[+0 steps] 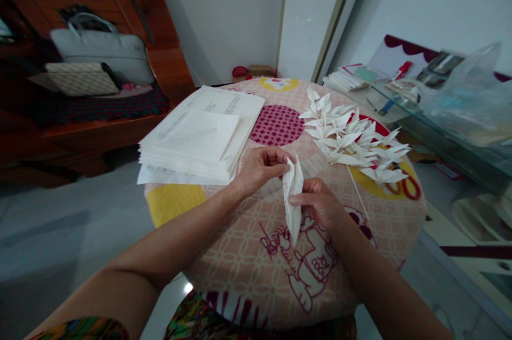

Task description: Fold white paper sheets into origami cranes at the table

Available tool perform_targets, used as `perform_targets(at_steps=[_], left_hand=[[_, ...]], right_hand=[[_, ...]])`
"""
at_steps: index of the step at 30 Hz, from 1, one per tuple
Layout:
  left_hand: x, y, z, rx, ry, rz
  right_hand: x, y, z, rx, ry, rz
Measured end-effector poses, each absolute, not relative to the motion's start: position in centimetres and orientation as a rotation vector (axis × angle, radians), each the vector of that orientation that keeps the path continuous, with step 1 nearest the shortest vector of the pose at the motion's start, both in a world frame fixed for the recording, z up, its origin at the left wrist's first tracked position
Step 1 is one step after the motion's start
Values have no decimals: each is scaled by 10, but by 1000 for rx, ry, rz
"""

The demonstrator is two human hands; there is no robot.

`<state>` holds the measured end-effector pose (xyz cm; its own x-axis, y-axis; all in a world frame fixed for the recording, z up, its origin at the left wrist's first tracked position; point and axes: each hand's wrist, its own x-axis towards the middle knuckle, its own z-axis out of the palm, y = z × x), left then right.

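Note:
A narrow, pointed piece of folded white paper (293,207) stands upright between my hands above the round table (256,260). My left hand (262,167) pinches its upper end with curled fingers. My right hand (320,204) grips its middle, the thumb pressed flat against the paper. Both hands are closed on it. A heap of several finished folded paper shapes (354,140) lies on the table to the right of my hands. To the left sits a thick stack of white paper sheets (200,137).
The table carries a pink patterned cloth with cartoon drawings. Red-handled scissors (406,186) and a thin white stick (357,199) lie beside the paper heap. A glass-topped table (452,132) with papers stands at right. A wooden bench with bags (100,57) is at left.

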<state>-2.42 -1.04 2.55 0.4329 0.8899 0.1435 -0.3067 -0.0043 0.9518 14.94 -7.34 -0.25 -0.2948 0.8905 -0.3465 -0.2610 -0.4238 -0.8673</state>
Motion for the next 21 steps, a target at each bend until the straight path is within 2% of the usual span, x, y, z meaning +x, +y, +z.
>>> perform_targets(at_steps=[10,15,21], left_hand=[[-22,-2,21,979,770,1141],[-20,-6,15,1243,731,801],[-12,-15,6,1472,856,844]], right_hand=[[146,-72,-2,-1243,-965,1703],[145,-72,2,-1314,-1080,1415],[145,-71,-1,-1408,-1190,1203]])
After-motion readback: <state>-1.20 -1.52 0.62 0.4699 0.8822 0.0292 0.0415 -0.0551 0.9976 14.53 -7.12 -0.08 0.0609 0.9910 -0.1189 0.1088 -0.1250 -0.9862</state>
